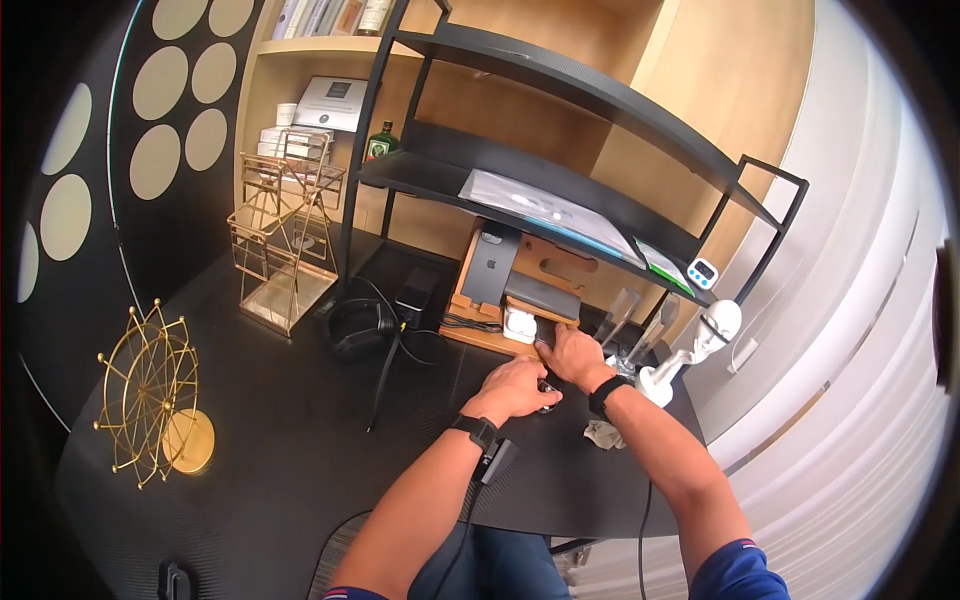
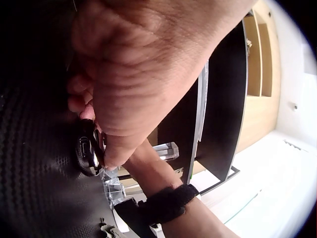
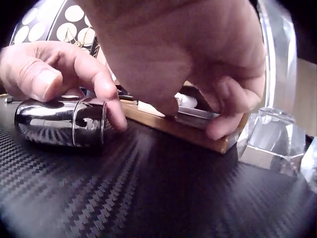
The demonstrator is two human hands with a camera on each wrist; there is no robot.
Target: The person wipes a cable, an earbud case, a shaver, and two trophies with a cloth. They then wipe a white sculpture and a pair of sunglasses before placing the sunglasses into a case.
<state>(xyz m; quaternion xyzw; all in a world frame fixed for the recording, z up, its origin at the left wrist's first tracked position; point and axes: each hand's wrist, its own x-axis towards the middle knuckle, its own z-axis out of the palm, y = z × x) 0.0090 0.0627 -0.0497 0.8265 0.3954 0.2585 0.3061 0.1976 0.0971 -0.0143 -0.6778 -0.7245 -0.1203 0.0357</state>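
My left hand [image 1: 510, 390] rests low over the desk, gripping a shiny black barrel-shaped object [image 3: 59, 121] that lies on its side. In the right wrist view its thumb is on top and a finger reaches down past the end. My right hand [image 1: 577, 358] is at the right front corner of a wooden desk organizer [image 1: 485, 338]. Its thumb and fingers pinch a flat, silver-edged thing [image 3: 195, 113] just inside the organizer's front lip, mostly hidden by the hand. Beside it in the organizer sits a white earbud case [image 1: 519, 325]; a grey phone [image 1: 490, 265] leans behind.
Clear crystal-like pieces [image 1: 622, 362] and a white jointed stand [image 1: 690, 355] stand right of the organizer. A crumpled cloth [image 1: 604, 434] lies by my right wrist. Headphones [image 1: 358, 325], a gold wheel ornament [image 1: 150, 390] and a gold wire rack [image 1: 287, 240] are left. A black shelf [image 1: 420, 172] overhangs the organizer.
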